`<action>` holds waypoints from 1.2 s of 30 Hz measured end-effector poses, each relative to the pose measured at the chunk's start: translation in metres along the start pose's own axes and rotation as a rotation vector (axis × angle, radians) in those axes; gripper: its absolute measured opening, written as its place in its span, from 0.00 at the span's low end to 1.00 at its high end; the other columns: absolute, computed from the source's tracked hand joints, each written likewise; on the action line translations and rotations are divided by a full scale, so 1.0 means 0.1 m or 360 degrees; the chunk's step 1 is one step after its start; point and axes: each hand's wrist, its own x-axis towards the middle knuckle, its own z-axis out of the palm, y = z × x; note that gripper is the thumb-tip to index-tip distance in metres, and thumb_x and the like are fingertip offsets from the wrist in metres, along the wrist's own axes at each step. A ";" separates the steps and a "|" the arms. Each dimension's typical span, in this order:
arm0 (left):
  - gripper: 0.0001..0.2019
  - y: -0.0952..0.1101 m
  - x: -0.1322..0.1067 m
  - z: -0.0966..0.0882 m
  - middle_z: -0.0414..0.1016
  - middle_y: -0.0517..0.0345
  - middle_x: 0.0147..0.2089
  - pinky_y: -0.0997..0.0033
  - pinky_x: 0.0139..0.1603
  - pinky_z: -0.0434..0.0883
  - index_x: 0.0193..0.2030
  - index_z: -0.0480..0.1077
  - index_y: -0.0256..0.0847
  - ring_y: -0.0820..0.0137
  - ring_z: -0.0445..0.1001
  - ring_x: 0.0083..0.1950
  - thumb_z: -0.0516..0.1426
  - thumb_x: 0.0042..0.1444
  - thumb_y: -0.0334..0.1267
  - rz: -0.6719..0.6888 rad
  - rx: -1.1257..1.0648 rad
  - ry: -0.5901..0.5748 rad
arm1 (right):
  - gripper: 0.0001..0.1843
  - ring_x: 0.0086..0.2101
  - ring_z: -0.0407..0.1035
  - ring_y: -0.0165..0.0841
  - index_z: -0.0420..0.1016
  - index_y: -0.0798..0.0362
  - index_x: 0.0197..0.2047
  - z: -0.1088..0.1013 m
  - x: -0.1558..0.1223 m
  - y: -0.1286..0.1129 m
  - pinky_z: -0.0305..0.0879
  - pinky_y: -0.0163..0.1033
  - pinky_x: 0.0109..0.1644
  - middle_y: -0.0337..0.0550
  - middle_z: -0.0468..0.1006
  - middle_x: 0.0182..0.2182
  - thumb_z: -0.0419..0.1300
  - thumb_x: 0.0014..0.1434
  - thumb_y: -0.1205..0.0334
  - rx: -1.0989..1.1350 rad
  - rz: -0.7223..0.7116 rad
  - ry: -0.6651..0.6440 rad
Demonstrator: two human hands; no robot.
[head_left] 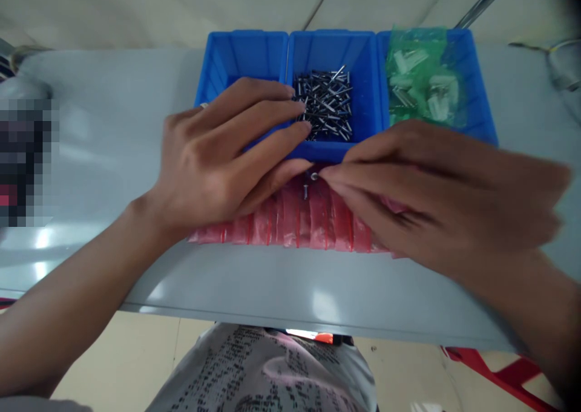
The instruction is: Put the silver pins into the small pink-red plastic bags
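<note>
My right hand point(408, 188) pinches a small shiny metal screw point(315, 176) by its fingertips, the round head showing at the tip. My left hand point(231, 152) has its fingers stretched out over the front of the middle blue bin point(365, 91), and its thumb tip lies close to the pinched screw. That bin holds a pile of thin metal pins point(324, 103). Below the two hands lies a row of pink plastic bags point(290, 224) side by side. A second small screw point(305, 191) shows against the pink bags.
Left of the middle bin stands another blue bin point(245, 52), partly hidden by my left hand. The right blue bin point(476, 97) holds a green plastic bag point(420, 61) with pale parts inside. The grey table point(254, 279) has its front edge near my body.
</note>
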 end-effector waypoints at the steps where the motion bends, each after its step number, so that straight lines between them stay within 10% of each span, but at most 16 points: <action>1: 0.24 0.01 0.01 -0.01 0.84 0.48 0.62 0.50 0.61 0.87 0.68 0.73 0.40 0.54 0.83 0.67 0.62 0.71 0.50 0.0068 0.0025 0.0068 | 0.05 0.34 0.80 0.31 0.85 0.44 0.44 -0.02 0.00 -0.02 0.76 0.38 0.38 0.35 0.88 0.37 0.68 0.69 0.65 0.0083 0.0042 0.0011; 6: 0.23 0.08 0.00 -0.08 0.86 0.50 0.53 0.56 0.43 0.87 0.62 0.75 0.35 0.54 0.87 0.54 0.67 0.67 0.47 0.0254 0.0108 0.0254 | 0.04 0.31 0.82 0.34 0.89 0.45 0.44 0.00 -0.02 -0.07 0.82 0.41 0.33 0.38 0.89 0.37 0.74 0.65 0.60 0.0595 0.0653 0.0315; 12: 0.14 0.18 -0.06 -0.10 0.83 0.62 0.57 0.54 0.43 0.85 0.59 0.74 0.52 0.59 0.88 0.51 0.62 0.68 0.41 -0.0059 0.0054 0.0251 | 0.11 0.32 0.85 0.36 0.90 0.42 0.44 0.04 0.02 -0.06 0.87 0.39 0.33 0.36 0.90 0.37 0.75 0.61 0.69 0.0908 0.0681 0.0225; 23: 0.13 0.15 0.06 -0.06 0.85 0.52 0.46 0.59 0.37 0.82 0.58 0.73 0.41 0.62 0.86 0.43 0.63 0.69 0.40 0.0042 -0.0116 0.0300 | 0.15 0.41 0.87 0.38 0.90 0.44 0.48 0.03 0.00 -0.02 0.90 0.47 0.49 0.37 0.90 0.43 0.73 0.62 0.74 0.1201 0.0671 0.0262; 30: 0.09 0.15 0.05 -0.01 0.82 0.57 0.37 0.63 0.36 0.81 0.51 0.76 0.39 0.63 0.85 0.41 0.66 0.64 0.33 -0.0065 -0.0179 0.0293 | 0.08 0.30 0.82 0.38 0.90 0.39 0.39 0.02 0.02 -0.10 0.77 0.45 0.24 0.36 0.90 0.36 0.77 0.58 0.63 0.0644 0.0763 0.0373; 36: 0.12 0.14 0.04 -0.08 0.83 0.55 0.39 0.58 0.40 0.83 0.52 0.78 0.37 0.61 0.83 0.43 0.67 0.64 0.37 0.0000 -0.0193 0.0273 | 0.09 0.32 0.84 0.43 0.89 0.31 0.43 -0.01 -0.03 -0.16 0.80 0.52 0.29 0.32 0.90 0.39 0.76 0.62 0.59 0.0559 0.0856 0.0367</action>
